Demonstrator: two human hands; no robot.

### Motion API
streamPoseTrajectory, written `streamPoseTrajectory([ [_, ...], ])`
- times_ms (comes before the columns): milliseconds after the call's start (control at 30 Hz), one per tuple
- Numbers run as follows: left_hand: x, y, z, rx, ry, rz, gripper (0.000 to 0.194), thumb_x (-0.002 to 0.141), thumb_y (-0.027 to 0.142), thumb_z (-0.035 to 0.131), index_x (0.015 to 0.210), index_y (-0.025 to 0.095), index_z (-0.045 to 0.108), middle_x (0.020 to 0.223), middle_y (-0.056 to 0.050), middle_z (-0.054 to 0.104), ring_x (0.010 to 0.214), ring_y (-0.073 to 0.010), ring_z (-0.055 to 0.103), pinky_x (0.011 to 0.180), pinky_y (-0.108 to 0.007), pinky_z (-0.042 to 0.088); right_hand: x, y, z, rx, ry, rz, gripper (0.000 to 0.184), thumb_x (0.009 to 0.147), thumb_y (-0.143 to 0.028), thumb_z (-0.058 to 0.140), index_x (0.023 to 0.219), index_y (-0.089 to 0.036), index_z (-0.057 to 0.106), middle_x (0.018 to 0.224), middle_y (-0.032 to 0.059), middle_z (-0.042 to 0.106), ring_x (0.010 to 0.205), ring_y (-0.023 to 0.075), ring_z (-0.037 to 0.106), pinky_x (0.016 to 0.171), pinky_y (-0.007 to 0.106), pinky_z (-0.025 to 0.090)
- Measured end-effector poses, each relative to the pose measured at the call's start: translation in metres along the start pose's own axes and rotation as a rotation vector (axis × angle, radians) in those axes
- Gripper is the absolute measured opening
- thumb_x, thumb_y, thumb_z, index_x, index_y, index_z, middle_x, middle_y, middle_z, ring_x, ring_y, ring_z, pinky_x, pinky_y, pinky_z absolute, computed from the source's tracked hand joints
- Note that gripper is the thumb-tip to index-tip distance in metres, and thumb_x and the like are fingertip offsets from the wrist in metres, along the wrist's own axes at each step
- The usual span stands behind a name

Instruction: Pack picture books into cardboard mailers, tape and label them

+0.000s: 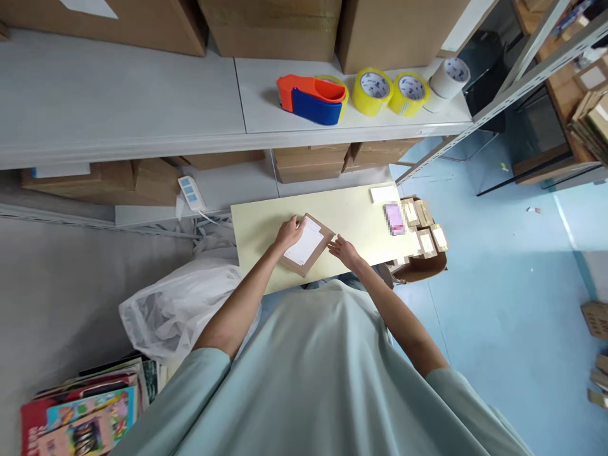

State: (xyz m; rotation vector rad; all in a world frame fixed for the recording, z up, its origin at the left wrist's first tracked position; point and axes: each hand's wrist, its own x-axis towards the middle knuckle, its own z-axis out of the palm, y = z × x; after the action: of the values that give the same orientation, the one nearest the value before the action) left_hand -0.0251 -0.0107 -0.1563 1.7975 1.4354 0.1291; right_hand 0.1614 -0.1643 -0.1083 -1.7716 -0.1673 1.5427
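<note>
A flat brown cardboard package (324, 247) with a white label (306, 243) on its top lies at an angle on the cream table. My left hand (289, 234) is closed over the package's upper left edge, its fingertips by the label. Just off the right corner of the package is my right hand (346, 251), fingers stretched out and apart, with nothing in them. Whether the right fingertips touch the corner I cannot tell.
The narrow table (256, 221) also bears a white pad (382, 194) and a blurred pink item (394, 219). A carton of labelled packages (418, 269) stands at its right end. The shelf (180, 120) above carries a tape dispenser (311, 99) and tape rolls (372, 92). A plastic bag (180, 310) lies left.
</note>
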Motion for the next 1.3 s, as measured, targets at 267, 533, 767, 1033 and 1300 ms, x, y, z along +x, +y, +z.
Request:
streamPoseTrajectory([
  [267,-0.038,0.015,-0.021,-0.179,0.246,0.126,0.059,0.113,0.067,0.048,0.132,0.018,0.075,0.126,-0.017,0.082,0.115,-0.0315,0.078,0.106,-0.042,0.060,-0.042,0.008,-0.008,0.113,-0.025,-0.262,0.056,0.115,-0.056,0.051,0.155,-0.021,0.065,0.171,0.0162,0.061,0.155,0.0269,0.063,0.131,0.047,0.052],
  [533,-0.086,0.032,-0.010,-0.226,0.327,0.265,0.054,0.113,0.068,0.053,0.116,0.021,0.080,0.111,-0.013,0.079,0.106,-0.0269,0.077,0.104,-0.039,0.062,-0.046,0.005,-0.029,0.003,0.083,-0.527,0.077,0.105,-0.073,0.060,0.158,-0.017,0.063,0.164,0.0184,0.066,0.151,0.0286,0.065,0.130,0.046,0.050],
  [767,-0.095,0.028,0.012,-0.188,0.290,0.138,0.037,0.109,0.054,0.066,0.112,0.020,0.079,0.112,-0.014,0.079,0.101,-0.0283,0.080,0.100,-0.040,0.062,-0.026,0.004,-0.041,-0.301,0.227,-0.540,0.068,0.114,-0.066,0.039,0.151,-0.014,0.062,0.147,0.0193,0.076,0.132,0.0234,0.075,0.116,0.039,0.057],
  [1033,-0.093,0.026,0.013,-0.178,0.270,0.177,0.020,0.108,0.041,0.070,0.109,0.021,0.073,0.112,-0.013,0.074,0.104,-0.0277,0.076,0.099,-0.038,0.060,-0.012,-0.022,-0.013,-0.821,0.470,-0.517,0.057,0.123,-0.054,0.023,0.136,-0.020,0.067,0.137,0.0189,0.076,0.118,0.0316,0.077,0.100,0.040,0.058],
  [1300,-0.094,0.032,0.015,-0.158,0.269,0.161,0.013,0.107,0.036,0.068,0.104,0.023,0.066,0.114,-0.013,0.070,0.108,-0.0298,0.073,0.101,-0.041,0.059,-0.003,-0.012,0.011,-0.920,0.507,-0.546,0.092,0.110,-0.085,0.041,0.165,-0.011,0.049,0.151,0.0295,0.063,0.121,0.0405,0.075,0.098,0.046,0.059],
])
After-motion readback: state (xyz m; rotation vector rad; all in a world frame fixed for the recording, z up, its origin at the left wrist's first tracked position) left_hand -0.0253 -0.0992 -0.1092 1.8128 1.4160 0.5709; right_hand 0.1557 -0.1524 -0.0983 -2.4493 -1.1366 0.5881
